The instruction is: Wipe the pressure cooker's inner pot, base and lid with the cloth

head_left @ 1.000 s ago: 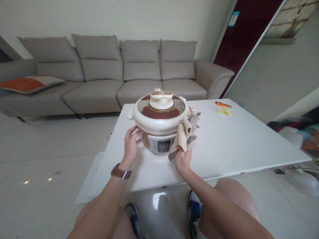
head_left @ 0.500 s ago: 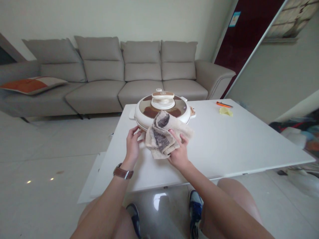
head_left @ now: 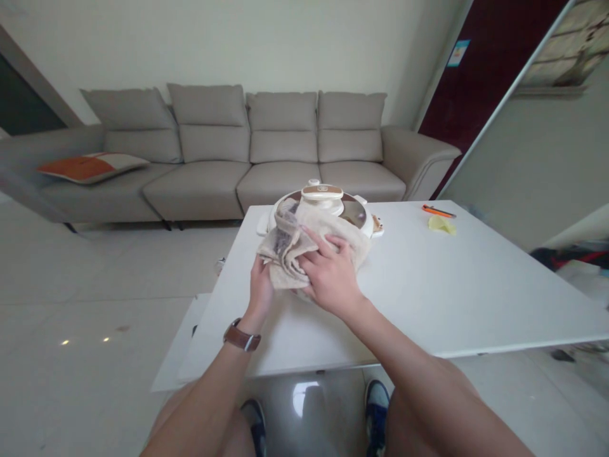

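Note:
A white electric cooking pot [head_left: 271, 222] with a glass lid [head_left: 354, 211] and a brown-topped lid handle [head_left: 322, 193] stands on the white table. A beige cloth [head_left: 285, 274] with dark stains drapes over its front side and part of the lid. My right hand [head_left: 330, 276] grips the bunched cloth, fingers pressed into its folds against the pot. My left hand [head_left: 261, 285], with a brown watch strap on its wrist, is at the pot's front left. The cloth covers its fingertips, so their hold is hidden.
On the table [head_left: 428, 285], an orange utility knife [head_left: 438, 211] and a crumpled yellowish piece [head_left: 441, 225] lie at the back right. Behind stands a grey sofa [head_left: 280, 178] with an orange and white cushion [head_left: 92, 168]. My knees are at the table's front edge.
My right hand has pushed the cloth up and left over the lid and the pot's front left. The cloth now covers my left fingertips. The view has shifted slightly.

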The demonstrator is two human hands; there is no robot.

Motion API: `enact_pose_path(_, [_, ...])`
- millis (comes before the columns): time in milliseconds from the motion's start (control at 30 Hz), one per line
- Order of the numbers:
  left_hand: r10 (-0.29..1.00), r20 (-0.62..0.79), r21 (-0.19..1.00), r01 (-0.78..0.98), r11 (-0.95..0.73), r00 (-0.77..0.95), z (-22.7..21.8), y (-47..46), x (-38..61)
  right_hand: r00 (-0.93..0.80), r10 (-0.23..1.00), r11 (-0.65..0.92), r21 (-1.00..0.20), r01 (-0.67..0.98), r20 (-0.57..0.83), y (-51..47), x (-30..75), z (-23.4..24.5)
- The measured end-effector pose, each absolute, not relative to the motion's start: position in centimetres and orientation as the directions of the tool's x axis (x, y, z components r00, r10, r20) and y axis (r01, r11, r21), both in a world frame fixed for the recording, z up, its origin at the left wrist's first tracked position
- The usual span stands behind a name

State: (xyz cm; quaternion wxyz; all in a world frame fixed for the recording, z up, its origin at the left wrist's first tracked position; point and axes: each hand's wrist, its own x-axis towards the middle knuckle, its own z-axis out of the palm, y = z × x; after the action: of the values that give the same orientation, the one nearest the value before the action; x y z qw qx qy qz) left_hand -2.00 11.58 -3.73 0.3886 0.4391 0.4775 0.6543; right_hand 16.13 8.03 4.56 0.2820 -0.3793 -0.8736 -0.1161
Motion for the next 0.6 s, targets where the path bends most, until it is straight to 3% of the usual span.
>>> enact_pose_path(133, [0.947,0.060,0.989,-0.110,-0.100,-0.316,-3.3,11.2,-2.0,-0.415,0.693,0.598,-0.148,0.788,0.590,9.6,17.4,8.4])
enact_pose_path(267, [0.950,0.038,0.991,-0.109,-0.076,-0.309,-3.1,11.0,-2.0,-0.398,0.740,0.598,-0.260,0.758,0.541,10.3,18.3,10.0])
enact_pose_path(333, [0.953,0.042,0.990,-0.116,-0.080,-0.300,-3.4,11.1,-2.1,-0.390,0.732,0.591,-0.237,0.771,0.558,9.9,17.4,9.7])
enact_pose_path(500, [0.944,0.134,0.976,-0.123,-0.177,-0.301,-4.3,11.6,-2.3,-0.547,0.613,0.675,-0.018,0.737,0.570,8.7,15.1,8.1])
enact_pose_path(600, [0.956,0.108,0.980,-0.129,-0.148,-0.273,-4.0,11.3,-2.2,-0.531,0.617,0.672,-0.037,0.740,0.581,8.9,16.2,7.2])
